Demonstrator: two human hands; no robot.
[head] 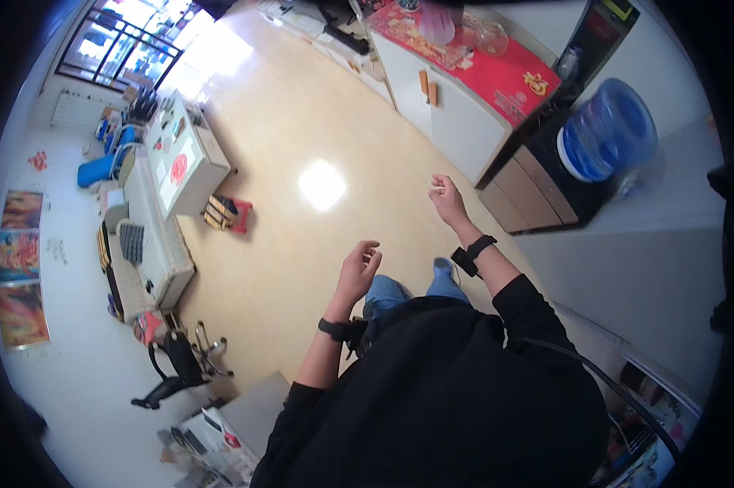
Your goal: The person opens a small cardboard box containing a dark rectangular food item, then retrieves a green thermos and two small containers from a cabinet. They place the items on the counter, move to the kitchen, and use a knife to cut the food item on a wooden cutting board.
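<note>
My left hand (359, 272) hangs in the air in front of my left thigh, fingers loosely curled and slightly apart, with nothing in it. Farther forward and to the right, my right hand (448, 200) is also bare, its fingers loosely bent. It is nearest to a brown-fronted water dispenser (528, 189) but does not visibly touch it. Each wrist wears a black strap with a small device; the left strap (334, 330) and the right strap (481, 246) are both visible. Below the hands is the pale, glossy tiled floor (281, 244).
A blue water bottle (611, 131) tops the dispenser, beside a white cabinet (464, 116) with a red cover (495, 79). At left stand a sofa (153, 226), a white table (205, 152), a red stool (242, 215) and a black office chair (181, 360). A grey-white surface (623, 268) borders my right side.
</note>
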